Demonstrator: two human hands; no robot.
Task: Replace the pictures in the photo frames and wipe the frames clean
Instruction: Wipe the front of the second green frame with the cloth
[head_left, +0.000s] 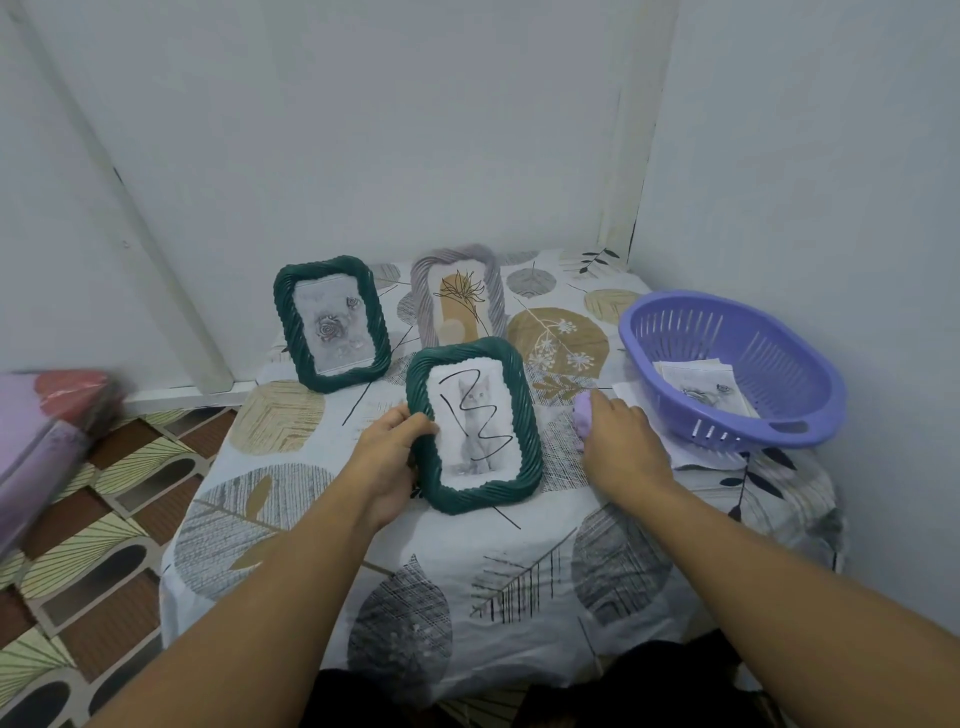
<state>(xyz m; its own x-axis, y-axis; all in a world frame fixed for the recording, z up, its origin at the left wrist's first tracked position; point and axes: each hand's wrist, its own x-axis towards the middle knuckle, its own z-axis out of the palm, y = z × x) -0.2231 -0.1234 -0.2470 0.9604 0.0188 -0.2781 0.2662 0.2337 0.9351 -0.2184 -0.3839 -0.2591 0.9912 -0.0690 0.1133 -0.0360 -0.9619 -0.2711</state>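
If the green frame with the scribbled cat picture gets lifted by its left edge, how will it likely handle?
The cat frame looks rigid, so it should probably lift in one piece under the left hand gripping its edge. Its ribbed rim likely resists slipping. Held by one side only, it may tilt.

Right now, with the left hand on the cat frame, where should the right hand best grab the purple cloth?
Pinch the purple cloth at its bunched top, coming from above. It sits crumpled beside the cat frame under the right hand, and its raised folds offer a hold. The left hand grips the frame's left edge.
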